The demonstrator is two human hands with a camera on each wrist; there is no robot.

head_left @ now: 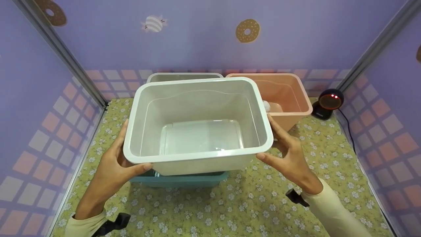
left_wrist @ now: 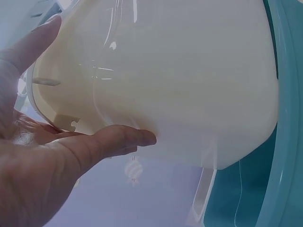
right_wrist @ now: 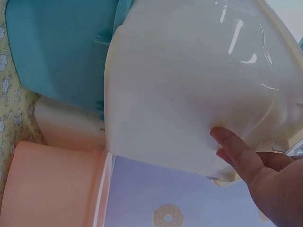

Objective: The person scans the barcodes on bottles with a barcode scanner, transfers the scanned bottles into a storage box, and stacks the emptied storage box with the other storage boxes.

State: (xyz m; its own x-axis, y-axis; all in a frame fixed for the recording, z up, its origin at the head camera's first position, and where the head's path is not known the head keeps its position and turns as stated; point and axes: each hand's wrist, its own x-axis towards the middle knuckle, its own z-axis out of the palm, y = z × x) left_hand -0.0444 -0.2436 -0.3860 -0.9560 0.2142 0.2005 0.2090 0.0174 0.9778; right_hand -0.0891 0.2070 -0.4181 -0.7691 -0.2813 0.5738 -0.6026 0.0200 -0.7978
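A plain white plastic bin (head_left: 197, 105) is held up between both hands, its open top tilted toward the head camera and nothing inside. My left hand (head_left: 111, 168) grips its left side, thumb at the front rim and fingers along the side wall. At the right front corner my right hand (head_left: 291, 156) grips likewise. Below it a teal bin (head_left: 184, 181) stands on the table, mostly hidden. Each wrist view shows fingers against the outer wall of the white bin (left_wrist: 189, 71), its bottom end overlapping the teal bin (right_wrist: 57, 47).
Behind stand a light grey bin (head_left: 185, 77), largely covered, and a peach bin (head_left: 283, 85) with a small white object (head_left: 266, 106) in it. A black scanner (head_left: 329, 102) with a cable stands back right. Purple walls enclose the floral tablecloth (head_left: 250, 204) on three sides.
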